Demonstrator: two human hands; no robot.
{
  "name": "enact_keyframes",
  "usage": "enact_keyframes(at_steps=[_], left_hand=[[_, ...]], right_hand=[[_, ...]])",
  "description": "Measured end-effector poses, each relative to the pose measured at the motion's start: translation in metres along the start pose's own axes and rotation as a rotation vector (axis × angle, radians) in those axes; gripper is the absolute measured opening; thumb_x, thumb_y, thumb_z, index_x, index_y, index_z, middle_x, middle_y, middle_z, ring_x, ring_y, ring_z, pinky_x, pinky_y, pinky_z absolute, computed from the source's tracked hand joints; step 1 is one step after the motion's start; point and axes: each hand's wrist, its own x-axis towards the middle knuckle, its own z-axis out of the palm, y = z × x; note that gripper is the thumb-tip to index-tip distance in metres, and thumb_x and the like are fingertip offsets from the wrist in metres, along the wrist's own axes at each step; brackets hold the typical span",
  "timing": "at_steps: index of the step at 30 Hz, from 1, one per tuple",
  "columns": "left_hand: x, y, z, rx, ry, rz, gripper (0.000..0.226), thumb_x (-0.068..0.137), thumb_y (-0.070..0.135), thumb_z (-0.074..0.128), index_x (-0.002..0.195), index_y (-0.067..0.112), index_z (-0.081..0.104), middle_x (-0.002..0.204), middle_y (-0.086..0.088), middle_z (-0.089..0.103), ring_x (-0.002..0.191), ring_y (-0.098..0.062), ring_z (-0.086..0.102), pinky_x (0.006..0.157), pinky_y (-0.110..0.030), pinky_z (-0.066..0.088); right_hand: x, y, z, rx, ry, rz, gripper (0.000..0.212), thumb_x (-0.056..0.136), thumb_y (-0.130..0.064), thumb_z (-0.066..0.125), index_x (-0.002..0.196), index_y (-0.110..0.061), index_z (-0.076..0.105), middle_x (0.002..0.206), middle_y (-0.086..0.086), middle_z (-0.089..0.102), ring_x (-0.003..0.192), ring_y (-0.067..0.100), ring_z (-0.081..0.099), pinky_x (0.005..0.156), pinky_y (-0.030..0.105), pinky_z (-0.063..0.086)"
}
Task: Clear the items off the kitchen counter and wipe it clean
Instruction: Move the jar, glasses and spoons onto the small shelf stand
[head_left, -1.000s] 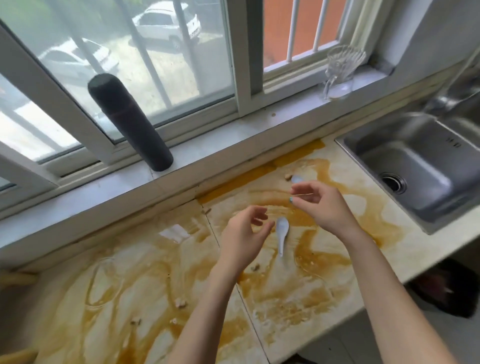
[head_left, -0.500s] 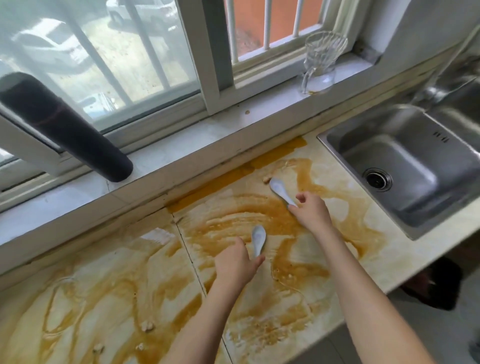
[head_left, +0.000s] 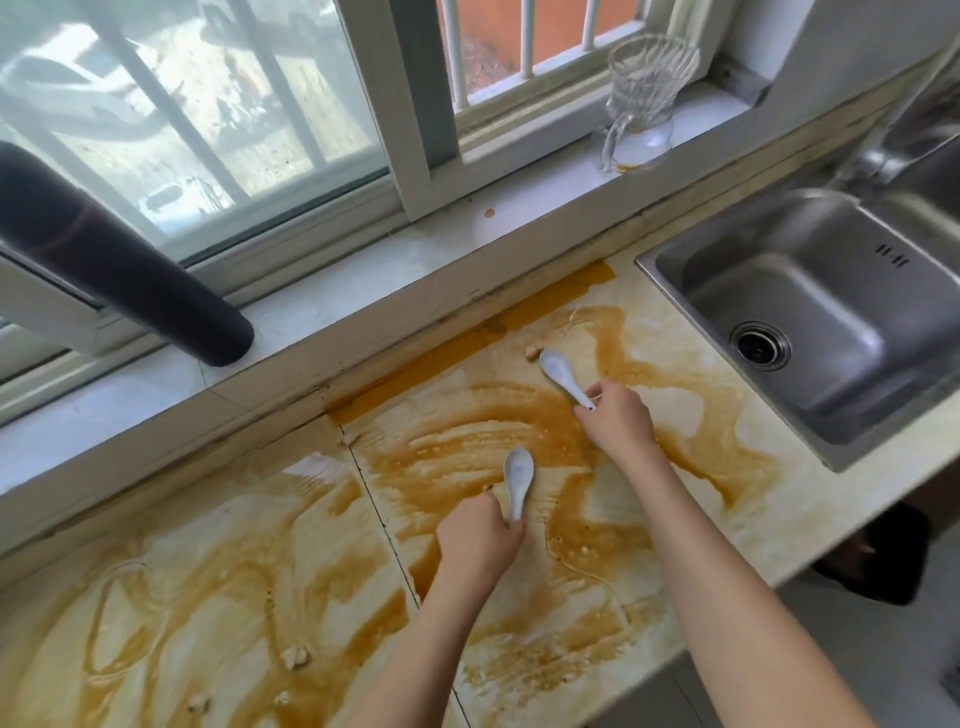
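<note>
The kitchen counter (head_left: 218, 561) is pale stone smeared all over with orange-brown sauce. Two white ceramic spoons lie on it. My left hand (head_left: 475, 540) pinches the handle end of the nearer spoon (head_left: 518, 475), whose bowl points away from me. My right hand (head_left: 618, 418) grips the handle of the farther spoon (head_left: 558, 374), whose bowl lies near a small food crumb (head_left: 531, 352). Both spoon bowls rest on the smeared surface.
A steel sink (head_left: 810, 312) is set in the counter at the right. On the window sill stand a dark cylindrical bottle (head_left: 130, 270) at the left and a clear glass pitcher (head_left: 641, 104) at the right. Small food scraps (head_left: 295, 657) dot the near-left counter.
Both hands have come down from above the counter onto the spoons' handles. The camera has moved closer and shifted left.
</note>
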Motion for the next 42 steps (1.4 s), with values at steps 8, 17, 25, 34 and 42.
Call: enact_keyframes(at_steps=[8,17,25,34,42], left_hand=[[0.003,0.001,0.005,-0.109,-0.069,-0.032,0.035,0.09,0.043,0.052,0.068,0.016,0.05,0.059,0.005,0.046,0.048,-0.013,0.043,0.044,-0.022,0.031],[0.004,-0.003,-0.011,-0.628,-0.198,-0.104,0.037,0.094,0.036,0.053,0.069,0.019,0.074,0.052,0.001,0.05,0.042,-0.013,0.037,0.049,-0.025,0.028],[-0.006,-0.026,-0.041,-0.804,-0.051,-0.102,0.038,0.098,0.037,0.048,0.076,0.019,0.071,0.06,0.003,0.054,0.05,-0.014,0.043,0.055,-0.027,0.033],[-0.04,-0.089,-0.089,-0.91,0.187,-0.11,0.037,0.101,0.035,0.045,0.081,0.017,0.07,0.052,0.006,0.046,0.046,-0.01,0.039,0.046,-0.024,0.028],[-0.096,-0.177,-0.139,-0.982,0.4,-0.12,0.038,0.101,0.037,0.044,0.081,0.017,0.068,0.062,0.007,0.056,0.053,-0.007,0.045,0.044,-0.014,0.032]], right_hand=[[-0.001,-0.003,0.004,0.004,0.023,0.022,0.021,0.092,-0.026,0.058,0.098,-0.009,0.068,0.088,0.009,0.066,0.074,0.028,0.06,0.058,0.029,0.042],[-0.013,-0.011,0.0,0.056,0.146,-0.003,0.03,0.096,-0.024,0.051,0.092,-0.003,0.071,0.082,0.014,0.067,0.071,0.031,0.058,0.059,0.032,0.044],[-0.044,-0.046,-0.005,0.161,0.191,-0.116,0.032,0.096,-0.024,0.049,0.077,-0.005,0.066,0.063,0.011,0.06,0.054,0.028,0.049,0.047,0.029,0.031],[-0.12,-0.125,0.012,0.556,0.167,-0.142,0.019,0.091,-0.015,0.058,0.096,-0.011,0.076,0.066,0.003,0.069,0.066,0.022,0.069,0.065,0.039,0.057],[-0.202,-0.214,0.037,0.768,0.037,-0.206,0.014,0.092,-0.013,0.06,0.096,-0.01,0.073,0.075,0.005,0.071,0.068,0.014,0.068,0.066,0.024,0.058]])
